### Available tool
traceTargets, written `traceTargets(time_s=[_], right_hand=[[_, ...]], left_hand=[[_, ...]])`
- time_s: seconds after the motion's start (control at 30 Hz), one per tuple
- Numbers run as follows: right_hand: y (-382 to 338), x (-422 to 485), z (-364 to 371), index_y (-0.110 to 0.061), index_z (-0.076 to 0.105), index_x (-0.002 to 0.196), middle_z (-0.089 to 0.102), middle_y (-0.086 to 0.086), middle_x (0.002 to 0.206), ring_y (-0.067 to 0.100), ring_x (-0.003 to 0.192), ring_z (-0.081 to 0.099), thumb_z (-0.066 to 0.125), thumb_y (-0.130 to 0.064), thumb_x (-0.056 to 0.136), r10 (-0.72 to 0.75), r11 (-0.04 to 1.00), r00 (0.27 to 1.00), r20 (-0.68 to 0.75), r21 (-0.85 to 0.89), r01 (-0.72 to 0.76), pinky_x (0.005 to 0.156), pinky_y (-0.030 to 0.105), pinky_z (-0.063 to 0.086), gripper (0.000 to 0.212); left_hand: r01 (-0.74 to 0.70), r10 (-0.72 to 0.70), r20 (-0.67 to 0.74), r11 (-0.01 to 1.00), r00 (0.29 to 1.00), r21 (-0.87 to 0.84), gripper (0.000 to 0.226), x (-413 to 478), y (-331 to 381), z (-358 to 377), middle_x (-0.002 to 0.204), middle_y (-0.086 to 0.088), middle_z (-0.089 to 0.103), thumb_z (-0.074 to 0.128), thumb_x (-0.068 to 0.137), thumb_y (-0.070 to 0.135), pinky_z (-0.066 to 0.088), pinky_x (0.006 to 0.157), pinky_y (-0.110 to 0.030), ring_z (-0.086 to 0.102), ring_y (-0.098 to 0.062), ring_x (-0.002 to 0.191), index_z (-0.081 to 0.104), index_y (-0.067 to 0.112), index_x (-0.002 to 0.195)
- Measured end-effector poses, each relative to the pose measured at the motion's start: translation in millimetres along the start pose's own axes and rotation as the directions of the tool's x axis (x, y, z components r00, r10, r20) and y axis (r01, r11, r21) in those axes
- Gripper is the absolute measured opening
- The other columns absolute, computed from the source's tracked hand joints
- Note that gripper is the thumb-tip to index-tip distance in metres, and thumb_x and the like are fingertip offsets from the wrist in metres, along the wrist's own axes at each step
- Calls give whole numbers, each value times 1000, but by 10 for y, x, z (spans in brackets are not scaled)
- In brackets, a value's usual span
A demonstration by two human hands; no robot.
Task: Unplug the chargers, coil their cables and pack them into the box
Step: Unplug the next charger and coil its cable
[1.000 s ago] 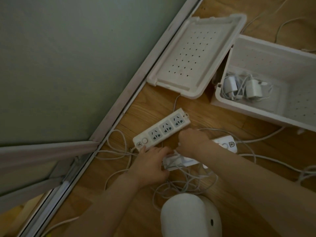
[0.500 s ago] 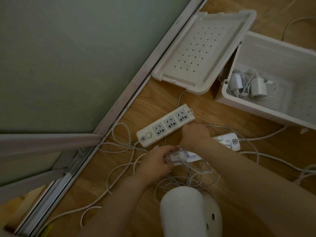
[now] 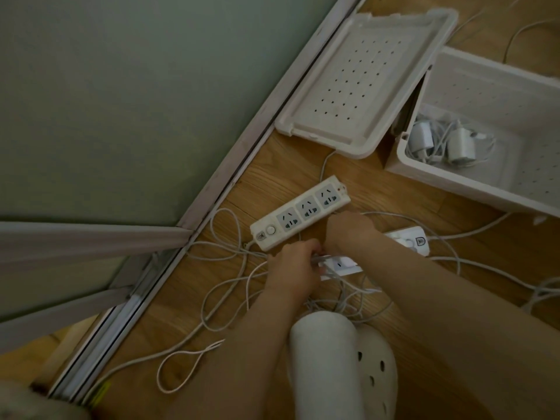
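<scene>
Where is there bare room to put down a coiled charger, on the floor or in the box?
Free: the right half of the box, beside the two chargers; the bare wood between the lid, the box wall and the upper power strip. Crowded: loose cables tangle around the lower power strip and the shoe.

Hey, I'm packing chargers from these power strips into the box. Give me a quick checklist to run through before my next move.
1. Box open, lid set aside: ok.
2. Room in the box beside the two packed chargers: ok.
3. Left hand holds the lower strip at its near end: ok.
4. Right hand has a grip on a plug: cannot tell, hidden under the hand.
5. Upper strip sockets empty: ok.
6. Floor cables coiled: not ok, loose and tangled.
</scene>
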State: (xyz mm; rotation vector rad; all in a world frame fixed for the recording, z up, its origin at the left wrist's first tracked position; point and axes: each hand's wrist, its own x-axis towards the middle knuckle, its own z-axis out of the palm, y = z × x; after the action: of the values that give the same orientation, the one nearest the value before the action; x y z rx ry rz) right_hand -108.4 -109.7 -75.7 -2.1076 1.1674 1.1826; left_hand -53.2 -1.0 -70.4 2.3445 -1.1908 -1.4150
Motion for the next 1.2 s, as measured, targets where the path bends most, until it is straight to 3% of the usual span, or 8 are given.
traceTargets(time_s=[0.33, 0.5, 0.57, 0.67, 0.8, 0.93, 1.07, 1.2], right_hand=[[99, -122, -143, -12, 50, 94, 50, 4, 89, 22, 95, 57, 51, -22, 85, -41, 996, 996, -78, 73, 47, 75, 29, 45, 14], [189, -242, -76, -8, 58, 108, 61, 8, 106, 25, 100, 59, 50, -29, 92, 34, 966, 959, -282, 256, 42, 71, 29, 40, 27], [272, -285, -90, -4, 58, 105, 61, 9, 99, 27, 95, 59, 50, -39, 93, 108, 891, 925, -364, 449, 72, 70, 29, 39, 38], [364, -394, -196, -3, 56, 109, 64, 13, 100, 30, 90, 63, 54, -45, 89, 212, 633, 882, -420, 747, 203, 74, 38, 52, 47], [437, -751, -413, -5, 44, 117, 61, 11, 102, 28, 85, 63, 51, -40, 93, 255, 488, 843, -474, 816, 311, 65, 37, 54, 43], [493, -1189, -634, -5, 39, 120, 54, 4, 99, 20, 85, 55, 50, -39, 94, 206, 527, 811, -547, 760, 379, 73, 33, 45, 44], [550, -1750, -937, -9, 39, 100, 47, -3, 78, 15, 72, 49, 55, -36, 91, 130, 548, 762, -634, 686, 478, 57, 22, 37, 33], [589, -2345, -1223, -7, 45, 101, 53, 2, 81, 11, 66, 53, 54, -38, 92, 101, 430, 725, -681, 687, 585, 42, 9, 41, 34]], left_hand=[[30, -29, -19, 999, 999, 43, 24, -13, 21, 0, 108, -2, 66, 62, 85, 21, 43, 96, -49, 57, -25, 107, 63, 28, 108], [40, -38, -28, 997, 999, 68, 26, 2, 44, -6, 114, -1, 65, 60, 87, 20, 40, 100, -46, 56, -25, 112, 63, 28, 111], [22, -18, -28, 990, 999, 143, 29, -19, 65, 3, 117, -3, 64, 57, 89, 20, 39, 100, -42, 55, -25, 114, 61, 27, 117], [11, -16, 23, 981, 1000, 196, 35, -63, 96, 19, 122, -9, 62, 53, 91, 16, 44, 96, -38, 56, -28, 114, 56, 22, 125], [-26, 33, 49, 988, 998, -150, 35, -204, 322, -130, 118, -5, 62, 51, 89, 4, 41, 93, -28, 55, -21, 114, 58, 8, 123], [-36, 26, -25, 665, 999, -746, 8, -529, 857, -530, 94, 6, 61, 56, 88, 15, 44, 84, -26, 57, -14, 95, 61, 17, 94], [-143, 113, -94, 584, 989, -799, 20, -922, 1273, -848, 105, 1, 61, 50, 95, 32, 47, 82, -24, 59, -12, 95, 55, 19, 110], [-301, 177, -246, 476, 953, -826, 39, -1299, 1577, -1093, 109, -10, 63, 59, 92, 26, 54, 85, -38, 63, -22, 94, 47, 8, 123]])
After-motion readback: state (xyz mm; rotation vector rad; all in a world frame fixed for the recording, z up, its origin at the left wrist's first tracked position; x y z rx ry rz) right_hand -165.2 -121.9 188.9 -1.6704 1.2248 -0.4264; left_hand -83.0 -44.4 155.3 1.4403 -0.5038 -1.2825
